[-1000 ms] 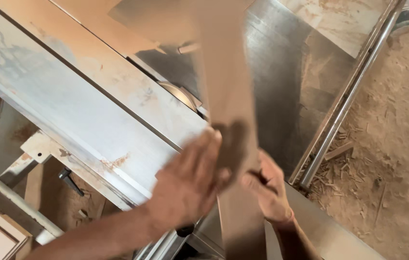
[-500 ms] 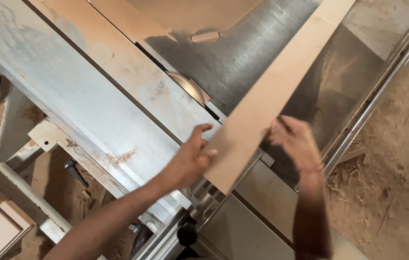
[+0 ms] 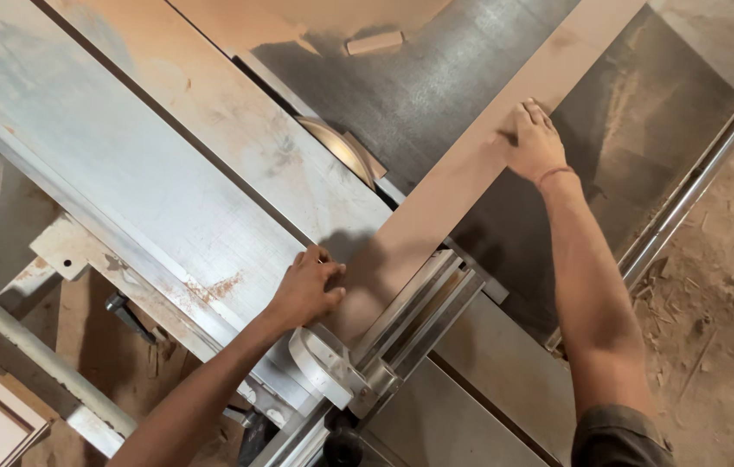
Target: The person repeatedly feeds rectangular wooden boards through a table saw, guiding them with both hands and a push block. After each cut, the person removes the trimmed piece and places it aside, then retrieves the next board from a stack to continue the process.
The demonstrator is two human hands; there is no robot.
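Observation:
A long tan wooden board (image 3: 479, 164) lies diagonally across the metal table saw top (image 3: 419, 95). My left hand (image 3: 306, 290) grips the board's near end, next to the grey crosscut fence (image 3: 401, 324). My right hand (image 3: 535, 143) presses flat on the board's right edge farther up, fingers spread. The round saw blade (image 3: 338, 147) rises from its slot just left of the board.
The pale sliding table (image 3: 150, 164) spreads to the left. A small wood block (image 3: 375, 41) lies on the sawdust at the top. A steel rail (image 3: 695, 186) borders the right side, with a sawdust-covered floor (image 3: 730, 303) beyond. A metal tube (image 3: 34, 372) crosses the lower left.
The board swung down from upright to lie flat and diagonal on the saw top. My right hand slid up along it while my left hand settled on its near end.

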